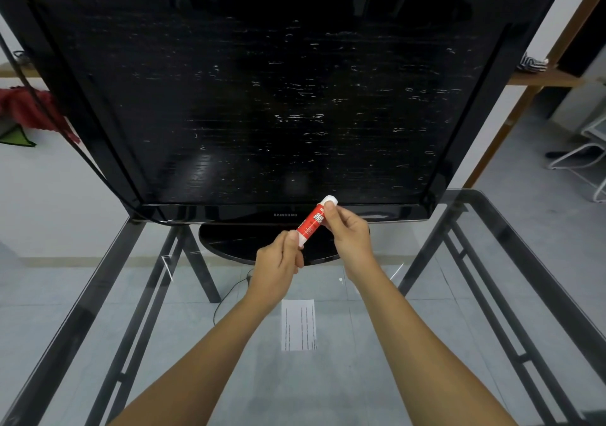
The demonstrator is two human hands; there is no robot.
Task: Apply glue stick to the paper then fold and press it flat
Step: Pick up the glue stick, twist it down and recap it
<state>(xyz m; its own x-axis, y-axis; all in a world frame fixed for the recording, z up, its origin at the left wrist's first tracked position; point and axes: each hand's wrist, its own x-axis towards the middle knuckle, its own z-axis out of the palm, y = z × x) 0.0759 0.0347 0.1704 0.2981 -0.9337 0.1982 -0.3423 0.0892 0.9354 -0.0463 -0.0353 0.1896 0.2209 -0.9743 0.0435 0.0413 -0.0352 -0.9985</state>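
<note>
A red glue stick (312, 221) with white ends is held tilted in the air above the glass table, in front of the television's base. My left hand (278, 263) pinches its lower white end. My right hand (349, 233) grips its upper part, the thumb near the white cap. A small white slip of paper (298, 324) with printed lines lies flat on the glass, below and between my forearms, untouched by either hand.
A large black television (262, 97) on an oval base (229, 245) fills the far half of the glass table (459, 294), which has a dark metal frame. A cable (226, 297) runs under the glass. A wooden shelf (541, 77) and a white rack (587, 156) stand at right.
</note>
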